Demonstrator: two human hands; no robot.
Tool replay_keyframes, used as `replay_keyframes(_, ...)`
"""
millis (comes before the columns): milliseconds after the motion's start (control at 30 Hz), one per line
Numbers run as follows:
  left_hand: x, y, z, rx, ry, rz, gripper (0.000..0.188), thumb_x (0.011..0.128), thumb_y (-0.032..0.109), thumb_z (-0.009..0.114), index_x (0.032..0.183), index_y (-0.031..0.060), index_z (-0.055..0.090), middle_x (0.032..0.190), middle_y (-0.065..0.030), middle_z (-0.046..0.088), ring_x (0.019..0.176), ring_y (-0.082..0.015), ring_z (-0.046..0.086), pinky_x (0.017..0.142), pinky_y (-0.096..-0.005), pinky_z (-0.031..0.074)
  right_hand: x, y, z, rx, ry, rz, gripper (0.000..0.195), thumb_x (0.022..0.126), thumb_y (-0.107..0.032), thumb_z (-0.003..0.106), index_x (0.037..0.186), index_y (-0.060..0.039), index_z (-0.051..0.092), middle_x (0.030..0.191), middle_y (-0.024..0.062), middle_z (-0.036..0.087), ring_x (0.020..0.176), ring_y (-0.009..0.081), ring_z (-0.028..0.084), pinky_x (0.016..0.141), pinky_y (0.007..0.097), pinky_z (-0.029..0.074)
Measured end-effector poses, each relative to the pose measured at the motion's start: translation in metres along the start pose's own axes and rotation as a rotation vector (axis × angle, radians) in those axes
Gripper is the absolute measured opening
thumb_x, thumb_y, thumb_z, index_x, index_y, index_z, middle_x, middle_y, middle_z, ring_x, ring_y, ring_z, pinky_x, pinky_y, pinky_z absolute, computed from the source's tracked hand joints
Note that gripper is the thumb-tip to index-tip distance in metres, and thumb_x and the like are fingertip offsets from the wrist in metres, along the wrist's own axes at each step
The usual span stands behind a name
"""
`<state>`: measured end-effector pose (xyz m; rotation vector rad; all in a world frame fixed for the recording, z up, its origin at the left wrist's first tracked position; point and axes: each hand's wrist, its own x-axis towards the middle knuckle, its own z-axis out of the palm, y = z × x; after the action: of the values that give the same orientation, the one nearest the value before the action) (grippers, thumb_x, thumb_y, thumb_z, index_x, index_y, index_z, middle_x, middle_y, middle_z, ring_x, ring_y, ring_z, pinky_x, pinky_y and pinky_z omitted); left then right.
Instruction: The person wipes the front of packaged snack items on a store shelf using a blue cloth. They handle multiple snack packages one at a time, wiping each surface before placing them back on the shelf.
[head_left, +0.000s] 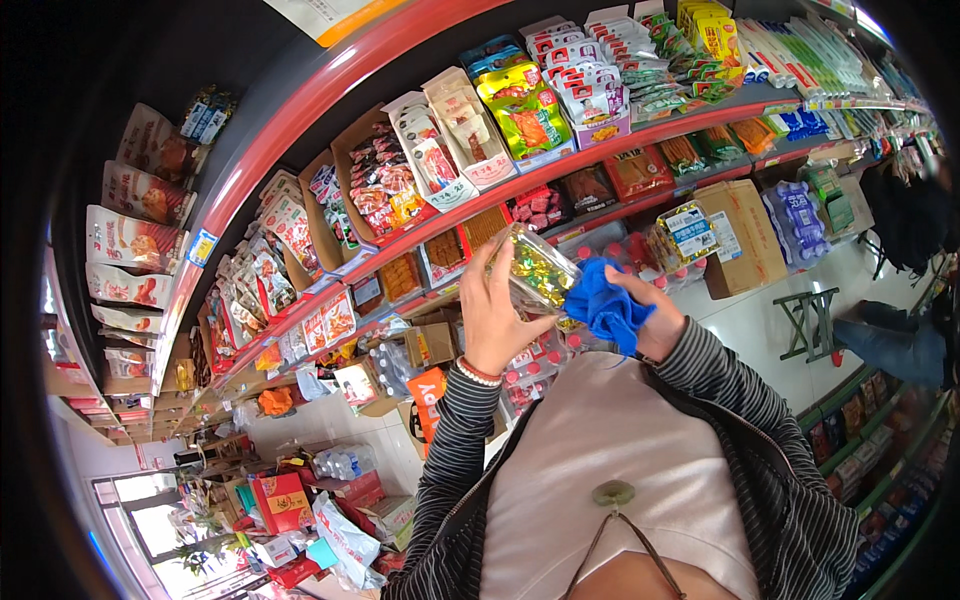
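Note:
My left hand grips a clear plastic container of gold-wrapped pieces, with its thumb below and fingers along the far side. My right hand is closed on a crumpled blue cloth, which lies against the container's right end. Both hands are raised in front of my chest, before the snack shelves. To the right of the cloth sits a similar clear container of gold-wrapped pieces with a blue and white label, above shrink-wrapped bottles.
A red-edged shelf of snack packets and display boxes runs across in front. A cardboard carton and purple-wrapped bottles stand right. A folding stool is on the tiled floor, near a person's leg. Boxes and bags crowd the lower left.

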<state>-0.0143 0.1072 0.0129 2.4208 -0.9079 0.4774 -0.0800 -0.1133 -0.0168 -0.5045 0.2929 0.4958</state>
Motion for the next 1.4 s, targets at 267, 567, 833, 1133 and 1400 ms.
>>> replay_keyframes(267,0.004,0.013,0.013,-0.305,-0.095,-0.138,0.129,0.052,0.028,0.088,0.149,-0.0049,0.01,0.128,-0.0277,0.046,0.118,-0.0419,0.047,0.102,-0.0469,0.039,0.007,0.012,0.022,-1.732,0.011,-1.184,0.034,0.089,-0.014,0.06,0.12,-0.001,0.055,0.136,0.0199,0.049,0.125,0.0402,0.047,0.104,0.0432,0.041)
replay_keyframes(567,0.001,0.034,0.013,-0.697,-0.364,-0.102,0.138,0.057,0.029,0.088,0.151,-0.0011,-0.008,0.146,-0.0249,0.03,0.135,-0.0357,0.036,0.111,-0.0434,0.03,0.039,-0.026,0.015,-1.083,0.074,-0.453,0.03,0.094,-0.029,0.061,0.108,-0.0024,0.058,0.088,0.0099,0.065,0.079,0.0174,0.064,0.071,0.0324,0.05)
replay_keyframes(833,-0.003,0.046,0.021,-1.876,-0.13,-0.603,0.108,0.076,0.049,0.069,0.156,0.0154,0.004,0.153,-0.0134,0.029,0.137,-0.03,0.037,0.113,-0.0439,0.034,0.035,-0.033,0.024,-0.283,-0.248,-0.313,0.045,0.098,-0.037,0.051,0.13,-0.0042,0.051,0.118,0.0067,0.061,0.105,0.0145,0.06,0.092,0.0277,0.048)
replay_keyframes(1133,-0.008,0.048,0.027,-1.924,0.142,-0.843,0.071,0.091,0.058,0.046,0.139,0.0061,0.042,0.133,-0.0142,0.054,0.117,-0.0297,0.057,0.099,-0.0444,0.047,0.026,0.002,0.017,-0.531,0.009,-0.576,0.046,0.099,-0.024,0.054,0.137,0.0004,0.042,0.126,0.0084,0.054,0.114,0.014,0.052,0.098,0.0279,0.042)
replay_keyframes(1400,-0.011,0.051,0.032,-1.872,0.2,-0.903,0.066,0.092,0.059,0.045,0.134,0.0086,0.047,0.126,-0.0092,0.058,0.114,-0.0243,0.058,0.097,-0.04,0.048,0.022,0.0,0.033,-0.954,-0.131,-0.787,0.043,0.1,-0.019,0.049,0.136,0.0038,0.041,0.137,0.018,0.046,0.129,0.0261,0.044,0.108,0.0329,0.032)
